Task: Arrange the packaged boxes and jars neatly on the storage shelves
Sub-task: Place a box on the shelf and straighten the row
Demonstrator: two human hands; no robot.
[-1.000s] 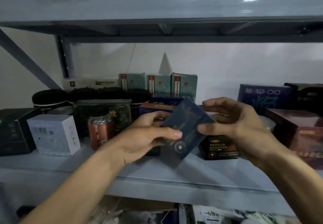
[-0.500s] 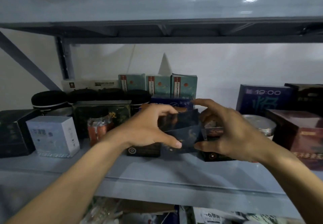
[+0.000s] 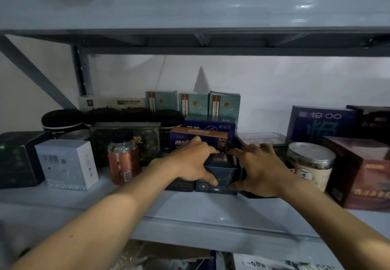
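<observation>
Presently we find both hands on the dark blue box (image 3: 219, 173), which stands upright on the middle shelf (image 3: 190, 212), near its front and roughly midway along it. The left hand (image 3: 190, 162) grasps the box from the left, with its fingers laid over the top and its thumb pressed on the front face. The right hand (image 3: 259, 168) grasps it from the right, with its fingers spread across the top edge and its thumb at the lower right corner. We cannot tell whether the base of the box bears fully on the shelf board.

Just left of the box lies a low black box (image 3: 179, 185), partly hidden by the left wrist. Directly behind stands a blue box with an orange top (image 3: 198, 136), and behind that a row of three teal boxes (image 3: 194, 104) stands against the wall.

Further left we record an orange jar (image 3: 123, 160), a white box (image 3: 67, 164) and a large black box (image 3: 16, 160), set side by side and close together. A dark green box (image 3: 126, 136) sits behind the orange jar.

To the right, a clear-lidded jar (image 3: 311, 164) stands just beside the right hand, with a maroon box (image 3: 363, 174) next to it. A blue box marked 19:00 (image 3: 322, 124) stands at the rear.
</observation>
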